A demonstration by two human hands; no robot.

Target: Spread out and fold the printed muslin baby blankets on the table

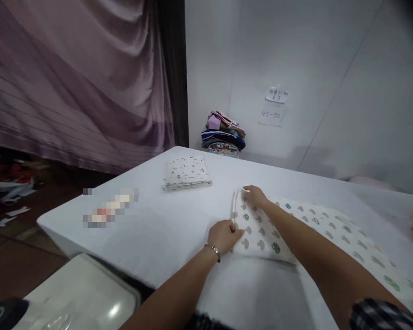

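The left hand (225,236) is curled shut on the near corner of the cloth (316,229), fingers tucked at the short edge, a bracelet (213,250) on the wrist. The right hand (254,196) lies on the far corner of the same edge, fingers bent down onto the fabric; whether it pinches or only presses I cannot tell.

The cloth is white with a mushroom print and lies flat on the table (151,229). Both hands sit at its left end. From there its long axis runs away to the right and toward the person, passing under the right forearm, so nearly all of the fabric lies to the right of both grips. The short edge between the two hands runs near to far.

A folded cloth (187,172) lies well apart, up and to the left, nearer the left hand. A pile of clothes (223,135) stands by the wall.
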